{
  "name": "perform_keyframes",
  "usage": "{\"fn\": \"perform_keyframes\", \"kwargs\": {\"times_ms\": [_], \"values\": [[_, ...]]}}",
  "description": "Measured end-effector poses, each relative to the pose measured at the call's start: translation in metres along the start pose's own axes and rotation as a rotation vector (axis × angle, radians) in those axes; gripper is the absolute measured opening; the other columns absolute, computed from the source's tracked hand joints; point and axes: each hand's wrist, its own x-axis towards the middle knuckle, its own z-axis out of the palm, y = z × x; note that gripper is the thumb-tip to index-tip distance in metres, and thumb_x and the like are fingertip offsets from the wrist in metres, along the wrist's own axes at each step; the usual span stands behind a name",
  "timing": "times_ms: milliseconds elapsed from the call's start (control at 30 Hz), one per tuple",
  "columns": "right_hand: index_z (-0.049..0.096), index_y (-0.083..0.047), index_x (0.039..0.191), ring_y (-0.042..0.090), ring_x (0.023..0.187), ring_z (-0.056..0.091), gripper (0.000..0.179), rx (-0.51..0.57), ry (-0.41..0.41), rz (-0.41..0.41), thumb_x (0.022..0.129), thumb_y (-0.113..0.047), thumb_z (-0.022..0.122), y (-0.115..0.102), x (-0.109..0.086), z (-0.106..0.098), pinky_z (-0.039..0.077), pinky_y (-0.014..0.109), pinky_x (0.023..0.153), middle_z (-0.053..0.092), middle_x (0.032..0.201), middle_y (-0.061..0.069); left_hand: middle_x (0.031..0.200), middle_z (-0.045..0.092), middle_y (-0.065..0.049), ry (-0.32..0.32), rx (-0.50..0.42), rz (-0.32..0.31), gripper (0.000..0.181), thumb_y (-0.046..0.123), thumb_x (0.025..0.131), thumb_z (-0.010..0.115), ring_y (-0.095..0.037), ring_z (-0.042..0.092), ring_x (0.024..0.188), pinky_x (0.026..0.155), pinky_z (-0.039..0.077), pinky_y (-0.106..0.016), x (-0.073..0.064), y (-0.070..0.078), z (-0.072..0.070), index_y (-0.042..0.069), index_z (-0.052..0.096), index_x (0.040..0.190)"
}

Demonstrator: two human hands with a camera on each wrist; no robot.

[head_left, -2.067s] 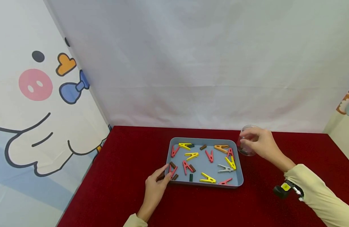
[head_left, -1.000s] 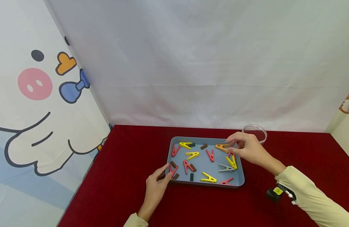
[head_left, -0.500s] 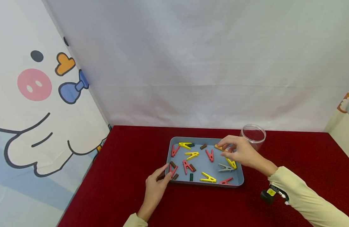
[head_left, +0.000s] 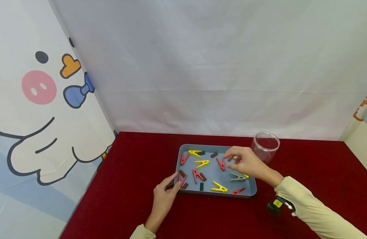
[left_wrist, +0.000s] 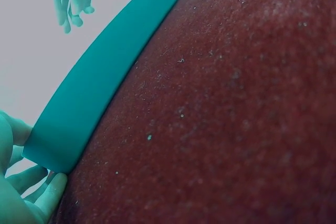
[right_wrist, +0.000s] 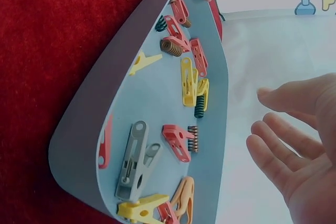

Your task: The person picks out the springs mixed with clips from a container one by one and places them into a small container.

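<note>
My left hand point(head_left: 164, 198) holds the near left corner of a shallow blue-grey tray point(head_left: 213, 193), its fingers around the rim. Plastic clothespins lie in the tray, among them a red clothespin point(head_left: 221, 164), a yellow clothespin point(head_left: 219, 187) and a grey clothespin point(right_wrist: 137, 161). Brown and dark green coil springs lie among them, such as a brown spring point(right_wrist: 171, 46) and a green spring point(head_left: 201, 187). My right hand point(head_left: 246, 162) hovers over the tray's right side, fingers loosely bent and apart, nothing between them. It hides most of an orange clothespin point(right_wrist: 185, 196) in the head view.
A clear round jar point(head_left: 265, 146) with no lid stands behind the tray's right end, near my right forearm. Dark red cloth point(head_left: 141, 156) covers the table. A white curtain point(head_left: 213, 73) hangs behind, and a cartoon-printed sheet point(head_left: 22, 132) stands at the left.
My right hand has moved from the jar leftward over the tray, uncovering the jar and covering the orange clothespin. My left hand stays at the tray's corner.
</note>
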Motion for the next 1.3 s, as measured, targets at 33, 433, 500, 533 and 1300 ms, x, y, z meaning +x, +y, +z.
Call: {"fn": "perform_keyframes", "kwargs": {"times_ms": [33, 433, 500, 533, 1300], "values": [[0.064, -0.020, 0.092, 0.013, 0.075, 0.056, 0.029, 0.002, -0.005, 0.011, 0.069, -0.003, 0.072, 0.001, 0.000, 0.002, 0.049, 0.025, 0.057, 0.060, 0.092, -0.001, 0.110, 0.059, -0.010, 0.002, 0.009, -0.006, 0.038, 0.020, 0.079, 0.067, -0.015, 0.063, 0.080, 0.066, 0.049, -0.021, 0.001, -0.005, 0.001, 0.012, 0.060, 0.115], [0.064, -0.017, 0.095, 0.021, 0.077, 0.057, 0.024, 0.057, -0.059, 0.040, 0.073, -0.010, 0.071, 0.008, 0.004, 0.016, 0.050, 0.028, 0.057, 0.062, 0.089, 0.002, 0.111, 0.058, -0.016, -0.011, 0.010, 0.004, 0.036, 0.013, 0.080, 0.064, -0.022, 0.062, 0.085, 0.067, 0.050, -0.023, -0.003, 0.010, 0.000, 0.007, 0.059, 0.116], [0.064, -0.018, 0.095, 0.020, 0.078, 0.057, 0.023, 0.051, -0.076, 0.045, 0.074, -0.013, 0.071, 0.008, 0.006, 0.018, 0.050, 0.027, 0.058, 0.062, 0.090, 0.003, 0.110, 0.057, -0.018, -0.010, -0.001, 0.015, 0.036, 0.010, 0.080, 0.064, -0.024, 0.062, 0.084, 0.067, 0.050, -0.024, -0.004, 0.015, 0.000, 0.004, 0.058, 0.115], [0.064, -0.017, 0.095, 0.020, 0.078, 0.057, 0.023, 0.050, -0.082, 0.049, 0.074, -0.014, 0.071, 0.008, 0.007, 0.019, 0.050, 0.027, 0.059, 0.061, 0.089, 0.002, 0.110, 0.057, -0.017, -0.009, 0.000, 0.014, 0.036, 0.011, 0.080, 0.064, -0.024, 0.062, 0.084, 0.067, 0.050, -0.024, -0.004, 0.015, 0.000, 0.005, 0.058, 0.115], [0.067, -0.014, 0.095, 0.018, 0.065, 0.052, 0.025, 0.033, -0.197, 0.084, 0.071, -0.008, 0.072, 0.020, 0.026, 0.042, 0.044, 0.026, 0.056, 0.061, 0.087, 0.005, 0.113, 0.057, -0.007, 0.017, 0.010, 0.042, 0.037, 0.020, 0.080, 0.065, -0.014, 0.063, 0.080, 0.068, 0.049, -0.022, 0.005, -0.009, 0.008, 0.012, 0.059, 0.115]]}}
